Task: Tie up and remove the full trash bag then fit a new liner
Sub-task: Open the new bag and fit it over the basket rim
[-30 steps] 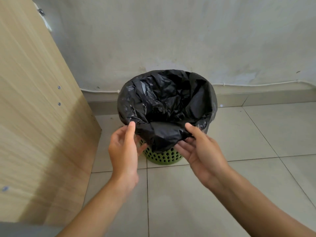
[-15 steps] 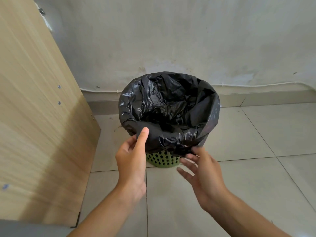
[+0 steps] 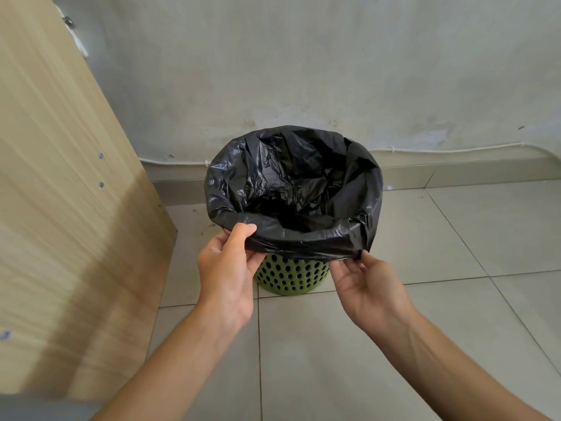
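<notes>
The left hand (image 3: 226,273) is pinching the black liner (image 3: 293,189) at its near rim, thumb on top. The right hand (image 3: 368,285) is gripping the folded hem with its fingertips. The liner is draping over a green perforated bin (image 3: 291,276), which is standing on pale floor tiles (image 3: 455,238) between a wooden panel (image 3: 66,192) and a stained wall (image 3: 303,71).

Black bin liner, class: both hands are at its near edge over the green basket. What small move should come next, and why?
Probably draw the near fold a little further down. The black liner already wraps the rim of the green basket; the left hand pinches its folded edge, the right hand grips the hem, which looks bunched.
</notes>
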